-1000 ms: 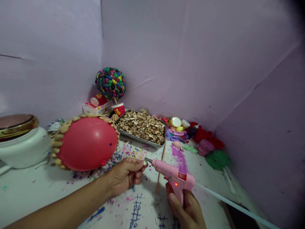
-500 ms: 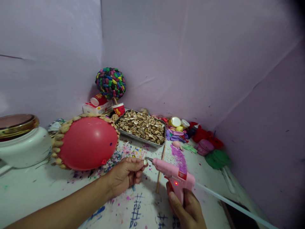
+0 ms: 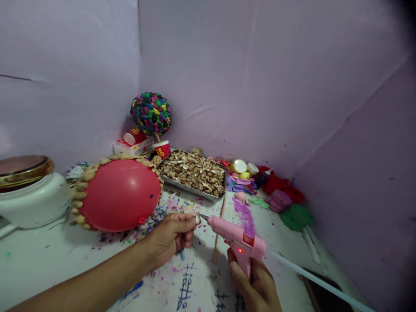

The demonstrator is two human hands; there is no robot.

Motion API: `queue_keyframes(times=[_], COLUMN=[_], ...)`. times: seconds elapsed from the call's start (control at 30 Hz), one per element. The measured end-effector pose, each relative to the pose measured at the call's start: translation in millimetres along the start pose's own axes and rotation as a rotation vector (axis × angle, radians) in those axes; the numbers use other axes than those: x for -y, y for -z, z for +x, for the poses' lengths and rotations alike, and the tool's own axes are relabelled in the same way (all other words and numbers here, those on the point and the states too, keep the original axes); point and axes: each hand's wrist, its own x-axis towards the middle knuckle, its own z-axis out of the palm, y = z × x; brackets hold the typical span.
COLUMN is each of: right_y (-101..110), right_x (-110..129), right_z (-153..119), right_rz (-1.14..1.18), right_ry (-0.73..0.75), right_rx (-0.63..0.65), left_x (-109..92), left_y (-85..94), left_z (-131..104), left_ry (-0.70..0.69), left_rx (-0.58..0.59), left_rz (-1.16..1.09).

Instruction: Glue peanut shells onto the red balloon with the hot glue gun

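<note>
Between thumb and fingers, my left hand [image 3: 173, 237] pinches a small pistachio shell [image 3: 197, 218], its pale hollow side facing right. My right hand [image 3: 255, 281] is wrapped round the handle of a pink glue gun [image 3: 238, 234] with a red light lit. The gun's metal nozzle is at the shell; whether they touch I cannot tell. A long translucent glue stick [image 3: 312, 277] runs out of its back. Left of my hands lies a red balloon [image 3: 121, 195], edged with a band of shells [image 3: 78, 195]. Behind my hands stands a metal tray [image 3: 191, 187] full of shells.
A wooden stick [image 3: 219, 229] lies under the gun's nozzle end. A multicoloured ball [image 3: 151, 113] on a stick stands in a red cup [image 3: 162, 149] at the back. At left is a white pot [image 3: 35, 201]; balloons and jars [image 3: 238, 166] line the wall. A dark phone-like slab [image 3: 325, 292] lies right.
My left hand and the shell have shifted very slightly left, widening the distance to the nozzle a little. The glue gun and my right hand stay nearly still.
</note>
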Motion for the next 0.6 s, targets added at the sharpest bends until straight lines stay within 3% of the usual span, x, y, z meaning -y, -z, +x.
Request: queue_keyframes(times=[0.3,0.5,0.6], right_y=[0,11,8], right_x=[-1,-1,-3], right_z=[-1,7,6], right_rz=[-0.023,-0.076,-0.035], right_ry=[0.035,0.022,0.036], right_rx=[-0.02,0.135,0.059], left_x=[1,0,0], left_y=[-0.5,-1.7,-2.2], left_z=[0,0,-1], left_ry=[-0.025,-0.049,-0.066], left_rx=[-0.02,-0.033,-0.048], left_rz=[0.071,0.12,0.12])
